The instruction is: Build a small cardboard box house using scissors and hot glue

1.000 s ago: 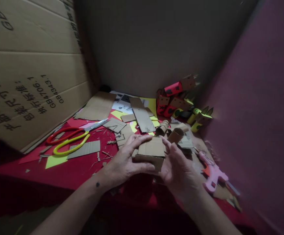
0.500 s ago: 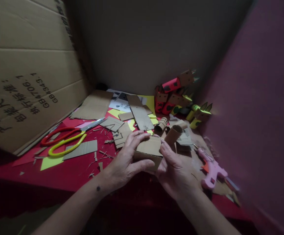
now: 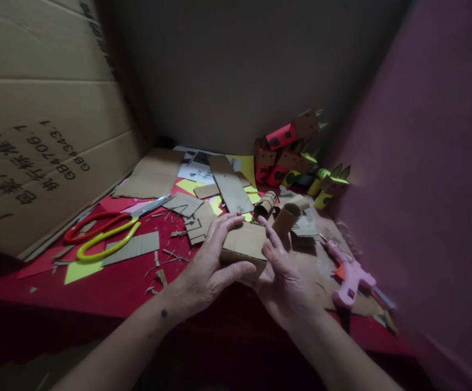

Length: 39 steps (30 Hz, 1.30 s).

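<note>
Between my two hands is a small folded cardboard box (image 3: 244, 241), its flat top facing up. My left hand (image 3: 209, 269) grips its left side, fingers along the far edge and thumb across the near face. My right hand (image 3: 287, 279) holds the right side, with one finger raised along the edge and the lower fingers partly hidden underneath. Just beyond my right hand stand an upright cardboard tube (image 3: 286, 218) and a tube lying down (image 3: 265, 205). A pink glue gun (image 3: 352, 274) lies to the right of that hand.
Scissors with red and yellow handles (image 3: 109, 233) lie at left on the red cloth (image 3: 138, 293). Cardboard scraps (image 3: 231, 182) are spread behind my hands. Red and yellow paper-covered tube figures (image 3: 282, 157) stand at the back right. A large carton (image 3: 49, 125) rises at left.
My right index finger has lifted and straightened along the box's right edge. The box stays between both hands. The whole view has shifted slightly.
</note>
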{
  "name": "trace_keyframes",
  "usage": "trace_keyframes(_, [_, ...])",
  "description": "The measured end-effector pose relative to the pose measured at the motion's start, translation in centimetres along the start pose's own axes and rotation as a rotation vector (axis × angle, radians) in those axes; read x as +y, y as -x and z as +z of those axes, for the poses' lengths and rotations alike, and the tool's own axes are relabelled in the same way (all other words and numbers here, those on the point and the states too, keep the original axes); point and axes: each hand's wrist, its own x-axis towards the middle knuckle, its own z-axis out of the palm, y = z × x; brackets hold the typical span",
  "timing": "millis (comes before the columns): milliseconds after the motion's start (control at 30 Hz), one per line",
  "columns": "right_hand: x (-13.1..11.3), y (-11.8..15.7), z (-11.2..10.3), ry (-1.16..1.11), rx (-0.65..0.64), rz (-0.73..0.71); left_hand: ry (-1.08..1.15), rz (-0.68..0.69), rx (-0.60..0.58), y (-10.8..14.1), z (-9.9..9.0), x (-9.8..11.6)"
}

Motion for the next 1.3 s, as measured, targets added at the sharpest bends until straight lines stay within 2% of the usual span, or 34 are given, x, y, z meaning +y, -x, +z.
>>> trace_keyframes(200, [0.4, 0.0, 0.4, 0.007, -0.015, -0.047, -0.017, 0.017, 0.024, 0.1, -0.3, -0.1])
trace_keyframes(533, [1.0, -0.4, 0.9, -0.088, -0.068, -0.037, 0.065, -0.084, 0.048, 0.2, -0.9, -0.2])
trace_keyframes(767, [1.0, -0.5, 1.5, -0.114, -0.088, -0.081, 0.141, -0.064, 0.109, 0.5, -1.3, -0.6])
trace_keyframes(900, [1.3, -0.6, 1.6, -0.075, -0.084, -0.116, 0.003, 0.054, 0.181, 0.4, -1.1, -0.5])
trace_keyframes(1067, [1.4, -0.6, 1.7, -0.083, -0.072, -0.108, -0.163, 0.29, 0.321, 0.8, -0.8, -0.1])
trace_keyframes(1200, [1.4, -0.5, 1.9, -0.108, -0.042, -0.073, -0.39, 0.442, 0.314, 1.3, -0.9, 0.4])
trace_keyframes(1300, [1.5, -0.5, 1.9, -0.116, -0.021, -0.059, -0.439, 0.463, 0.294, 1.4, -1.0, 0.7])
